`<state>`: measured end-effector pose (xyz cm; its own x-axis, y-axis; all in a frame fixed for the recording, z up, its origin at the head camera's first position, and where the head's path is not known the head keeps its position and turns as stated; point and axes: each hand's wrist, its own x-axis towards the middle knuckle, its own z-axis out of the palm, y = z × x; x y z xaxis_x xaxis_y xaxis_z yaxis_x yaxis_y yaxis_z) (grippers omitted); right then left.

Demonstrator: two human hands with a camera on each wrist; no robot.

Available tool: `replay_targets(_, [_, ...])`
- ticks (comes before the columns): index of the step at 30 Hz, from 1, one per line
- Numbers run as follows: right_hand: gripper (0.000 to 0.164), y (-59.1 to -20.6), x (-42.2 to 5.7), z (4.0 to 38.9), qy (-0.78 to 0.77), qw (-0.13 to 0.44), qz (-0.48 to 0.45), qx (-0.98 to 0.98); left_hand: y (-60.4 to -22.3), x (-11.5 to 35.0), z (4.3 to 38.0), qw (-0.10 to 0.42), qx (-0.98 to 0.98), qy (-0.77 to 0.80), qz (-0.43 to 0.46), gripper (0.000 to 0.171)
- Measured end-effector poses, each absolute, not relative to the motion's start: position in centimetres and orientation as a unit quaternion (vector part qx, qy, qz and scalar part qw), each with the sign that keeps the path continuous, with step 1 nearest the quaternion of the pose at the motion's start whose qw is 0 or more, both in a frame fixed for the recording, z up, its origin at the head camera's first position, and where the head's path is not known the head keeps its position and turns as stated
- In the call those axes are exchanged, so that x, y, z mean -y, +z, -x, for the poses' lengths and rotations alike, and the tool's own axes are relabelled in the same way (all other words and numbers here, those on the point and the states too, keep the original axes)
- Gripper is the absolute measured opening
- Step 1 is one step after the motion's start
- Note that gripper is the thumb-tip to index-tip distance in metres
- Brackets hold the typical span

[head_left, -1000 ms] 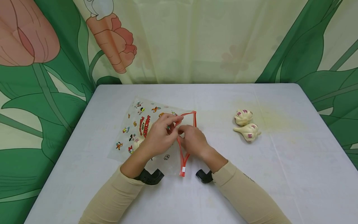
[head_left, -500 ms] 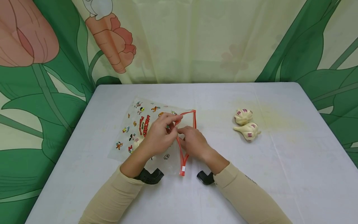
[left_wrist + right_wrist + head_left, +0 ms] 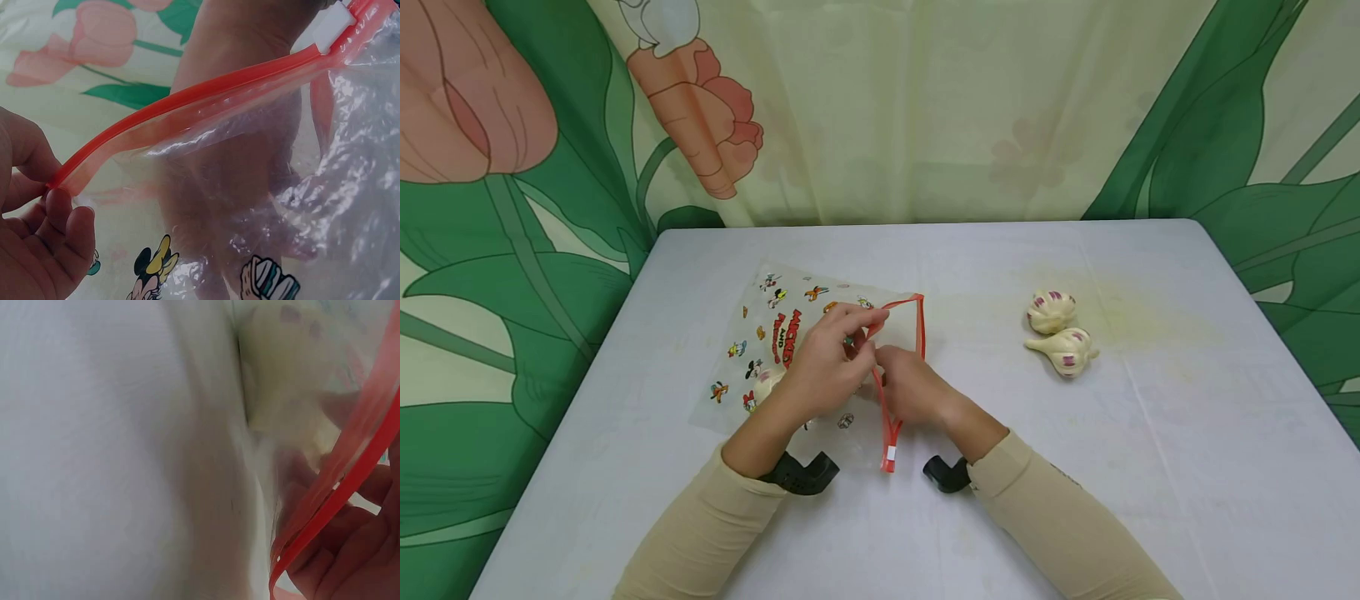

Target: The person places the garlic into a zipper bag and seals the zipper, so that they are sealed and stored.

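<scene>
A clear plastic slider zip bag (image 3: 835, 442) with cartoon prints lies on the table, its red zip rim (image 3: 187, 94) spread apart. My left hand (image 3: 831, 358) pinches the upper rim between thumb and fingers. At the mouth, my right hand (image 3: 913, 383) has curled fingers behind the red rim, showing through the plastic in both wrist views. A white-and-purple garlic bulb (image 3: 767, 383) shows inside the bag, beside the left wrist. A blurred pale garlic bulb (image 3: 281, 369) lies close to the right fingertips (image 3: 294, 469); whether they grip it I cannot tell.
Two more garlic bulbs, one rounder (image 3: 1051, 312) and one with a long stem (image 3: 1066, 352), lie together to the right on the white-covered table (image 3: 1150, 467). The white slider (image 3: 891, 453) sits at the rim's near end. A printed curtain (image 3: 910, 108) hangs behind.
My right hand has turned slightly and shifted a little left and down at the bag's mouth. The left hand stays on the rim, and the two loose bulbs have not moved.
</scene>
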<state>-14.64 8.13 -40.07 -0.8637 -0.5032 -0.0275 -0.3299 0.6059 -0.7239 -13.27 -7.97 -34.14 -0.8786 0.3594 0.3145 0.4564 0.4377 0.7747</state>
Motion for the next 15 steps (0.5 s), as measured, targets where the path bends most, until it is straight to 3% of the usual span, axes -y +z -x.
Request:
replay_targets(9, [0.043, -39.5, -10.2, 14.3, -0.404, 0.127, 0.200, -0.884, -34.4, 8.0, 13.4, 0.055, 0.845, -0.472, 0.244, 0.039])
replay_targets(15, [0.050, -38.1, -12.7, 13.6, -0.356, 0.080, 0.200, -0.909, -34.4, 8.0, 13.5, 0.056, 0.848, -0.467, 0.244, 0.037])
